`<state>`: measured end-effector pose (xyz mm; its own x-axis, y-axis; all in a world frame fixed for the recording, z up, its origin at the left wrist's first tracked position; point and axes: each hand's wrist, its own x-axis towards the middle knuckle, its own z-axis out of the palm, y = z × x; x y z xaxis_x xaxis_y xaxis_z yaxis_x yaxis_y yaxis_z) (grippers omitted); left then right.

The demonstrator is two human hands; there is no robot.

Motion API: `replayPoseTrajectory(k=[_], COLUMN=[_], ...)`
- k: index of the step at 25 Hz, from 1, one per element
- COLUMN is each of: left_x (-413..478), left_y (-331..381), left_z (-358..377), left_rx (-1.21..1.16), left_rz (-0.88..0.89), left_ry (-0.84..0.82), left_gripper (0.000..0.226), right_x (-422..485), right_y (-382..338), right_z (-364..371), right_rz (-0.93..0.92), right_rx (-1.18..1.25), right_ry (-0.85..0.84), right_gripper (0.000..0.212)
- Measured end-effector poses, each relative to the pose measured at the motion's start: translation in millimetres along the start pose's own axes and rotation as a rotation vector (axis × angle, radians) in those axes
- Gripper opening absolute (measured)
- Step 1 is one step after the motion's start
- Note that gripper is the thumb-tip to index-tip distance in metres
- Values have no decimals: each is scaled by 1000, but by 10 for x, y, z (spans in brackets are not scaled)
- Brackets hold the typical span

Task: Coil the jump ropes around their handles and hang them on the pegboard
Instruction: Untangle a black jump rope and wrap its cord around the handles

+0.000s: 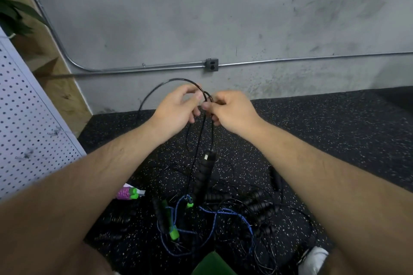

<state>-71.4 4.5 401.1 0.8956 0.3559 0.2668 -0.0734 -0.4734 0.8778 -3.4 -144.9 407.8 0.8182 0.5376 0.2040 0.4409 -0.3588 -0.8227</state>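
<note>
1. Your left hand (176, 108) and right hand (232, 110) meet knuckle to knuckle at chest height. The left fingers (190, 89) curl against the thumb and pinch a thin black jump-rope cord (178, 79). The right fingers (215, 119) are curled tight round the same cord.
2. From your left fingers the cord arcs up, away to the left and drops toward the floor. Below both hands two strands hang straight down.
3. Under your fingers those strands carry a black ribbed foam handle (203, 174), hanging nearly upright. Whether its lower end touches the floor cannot be told.
4. Further below, near your legs, lies a tangled heap of other ropes: a blue braided rope (237, 214), a bright green and black handle (173, 231), a pink and green handle (127, 193) and several black ribbed handles (257, 204).
5. All of it rests on a black rubber floor (335, 140) speckled with white.
6. Left of your left forearm a white pegboard (26, 118) leans in, with a plywood panel (55, 78) and dark plant leaves (11, 13) behind it.
7. Beyond your fingers stands a scuffed grey concrete wall (223, 18), crossed by a metal conduit (134, 68) that runs into a grey outlet box (211, 65).
8. By your right elbow shows a white shoe (315, 260).
</note>
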Motion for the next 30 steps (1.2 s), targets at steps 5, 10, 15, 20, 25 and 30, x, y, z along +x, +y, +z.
replayPoseTrajectory(k=[5, 10, 15, 20, 25, 30], left_x=[-78, -13, 134, 165, -73, -102], left_y=[-236, -122, 247, 151, -69, -13], left_z=[70, 156, 151, 84, 126, 215], left_rx=[284, 186, -194, -222, 219, 223], left_rz=[-42, -48, 60, -5, -114, -52], left_ry=[-211, -174, 47, 68, -325, -258], left_gripper=[14, 21, 23, 23, 9, 11], right_x=[41, 114, -66, -3, 96, 100], right_y=[-147, -102, 169, 158, 25, 22], right_z=[-136, -291, -111, -138, -310, -330], right_rz=[-3, -31, 111, 174, 148, 120], right_rx=[231, 358, 108, 175, 433, 414], right_ry=[41, 75, -207, -110, -10, -39], right_gripper=[12, 6, 15, 20, 23, 20])
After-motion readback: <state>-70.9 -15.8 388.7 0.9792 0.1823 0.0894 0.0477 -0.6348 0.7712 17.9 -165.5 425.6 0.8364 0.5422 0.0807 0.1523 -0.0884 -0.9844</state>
